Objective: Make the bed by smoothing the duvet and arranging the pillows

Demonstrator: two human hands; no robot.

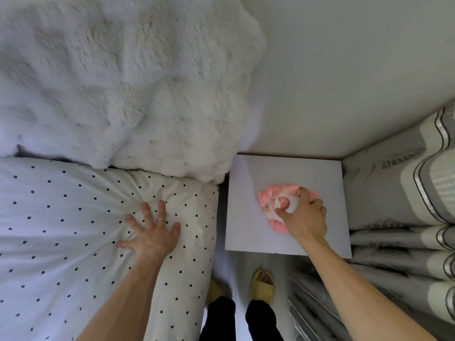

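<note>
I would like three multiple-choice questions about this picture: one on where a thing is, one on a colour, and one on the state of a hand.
1. Where is the pink object?
A. on the white bedside table
B. on the fluffy blanket
C. on the floor

2. What colour are the slippers?
A. black
B. yellow
C. pink

3. What is the left hand doing?
A. gripping a curtain
B. hanging idle
C. pressing flat on the dotted duvet

Answers:
1 A: the right hand grips it on the table top.
2 B: the foot near the table wears a yellow slipper.
3 C: its fingers are spread, and the fabric wrinkles around them.
</note>
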